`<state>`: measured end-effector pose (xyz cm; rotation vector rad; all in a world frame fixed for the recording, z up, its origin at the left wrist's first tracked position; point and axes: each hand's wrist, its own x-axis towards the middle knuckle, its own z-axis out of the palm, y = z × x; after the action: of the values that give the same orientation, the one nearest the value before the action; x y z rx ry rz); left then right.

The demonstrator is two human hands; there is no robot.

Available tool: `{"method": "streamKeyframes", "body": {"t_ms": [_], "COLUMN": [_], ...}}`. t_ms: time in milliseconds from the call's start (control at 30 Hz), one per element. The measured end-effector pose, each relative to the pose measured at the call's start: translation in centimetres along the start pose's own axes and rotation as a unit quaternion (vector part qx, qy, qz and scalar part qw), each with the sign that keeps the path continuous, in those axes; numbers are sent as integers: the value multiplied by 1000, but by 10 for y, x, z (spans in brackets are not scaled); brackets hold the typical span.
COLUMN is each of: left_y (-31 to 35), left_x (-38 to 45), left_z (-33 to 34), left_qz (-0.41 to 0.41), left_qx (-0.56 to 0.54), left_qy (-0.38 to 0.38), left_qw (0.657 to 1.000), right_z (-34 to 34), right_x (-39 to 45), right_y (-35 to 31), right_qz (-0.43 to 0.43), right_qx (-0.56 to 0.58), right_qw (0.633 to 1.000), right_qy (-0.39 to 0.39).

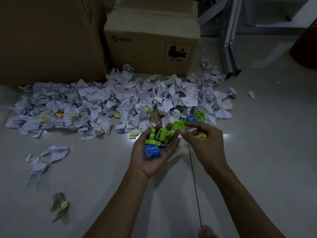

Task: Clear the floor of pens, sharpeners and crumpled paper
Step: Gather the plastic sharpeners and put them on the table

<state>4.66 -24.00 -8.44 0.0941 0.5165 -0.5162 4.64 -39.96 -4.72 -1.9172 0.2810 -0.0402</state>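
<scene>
My left hand (152, 158) is cupped palm up and holds several green and blue plastic sharpeners (155, 143). My right hand (204, 143) hovers just to its right, fingers closed around a green and pink sharpener (201, 136). More green and blue sharpeners (190, 120) lie on the floor just beyond my fingers, at the edge of a wide heap of crumpled paper (111, 103). A loose crumpled sheet (46, 160) lies apart at the left. No pens are visible.
Two cardboard boxes stand behind the heap, a large one (49, 36) at the left and one marked PICO (151, 42). Grey metal legs (228, 48) rise at the back right beside a red basket (307, 47). Small green-yellow paper scraps (60, 205) lie near left.
</scene>
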Motion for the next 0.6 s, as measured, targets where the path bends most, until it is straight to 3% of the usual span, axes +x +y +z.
{"method": "streamKeyframes", "body": {"t_ms": [100, 300, 400, 500, 600], "left_y": [4, 6, 6, 9, 12], "left_x": [-2, -6, -10, -12, -12], "left_z": [-2, 1, 3, 3, 2], "left_qz": [-2, 5, 6, 15, 22], "left_qx": [2, -2, 3, 8, 11], "left_qy": [3, 6, 2, 0, 5], "left_qw": [1000, 1000, 1000, 1000, 1000], "right_z": [3, 27, 35, 34, 27], "right_x": [23, 46, 49, 49, 46], "right_y": [27, 31, 26, 30, 31], "right_qz": [16, -38, -39, -61, -28], "right_qx": [-145, -371, -419, -363, -119], "right_qw": [989, 923, 900, 926, 992], "right_qy": [25, -93, -118, -83, -22]}}
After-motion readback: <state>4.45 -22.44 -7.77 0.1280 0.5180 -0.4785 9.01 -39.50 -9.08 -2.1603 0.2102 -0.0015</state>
